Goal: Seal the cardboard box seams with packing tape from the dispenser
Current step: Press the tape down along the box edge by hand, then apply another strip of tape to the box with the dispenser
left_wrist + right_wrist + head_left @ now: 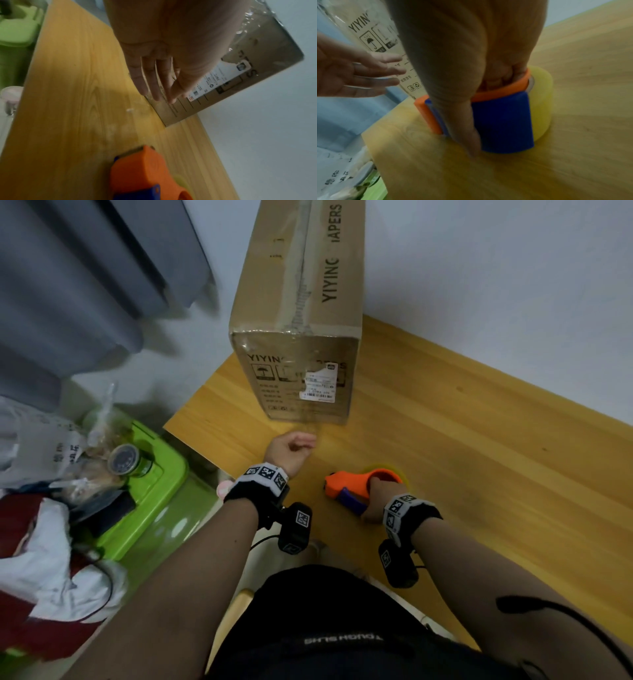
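Observation:
A tall cardboard box (298, 302) printed YIYING stands on the wooden table (462, 457), with glossy clear tape along its top seam and over its near end face. My left hand (291, 448) is low in front of that face; its fingers (154, 81) are straight, their tips at the box (240, 81) near the bottom edge. My right hand (375, 494) grips the orange and blue tape dispenser (346, 484), which rests on the table. In the right wrist view, fingers pass through its orange ring beside the yellow tape roll (542, 102).
The table's left edge (171, 426) lies close to my left wrist. Beyond it is a green bin (150, 491) with a round jar (125, 460), plastic bags and cloth. Grey curtains (68, 285) hang at the back left, and a white wall borders the table's right.

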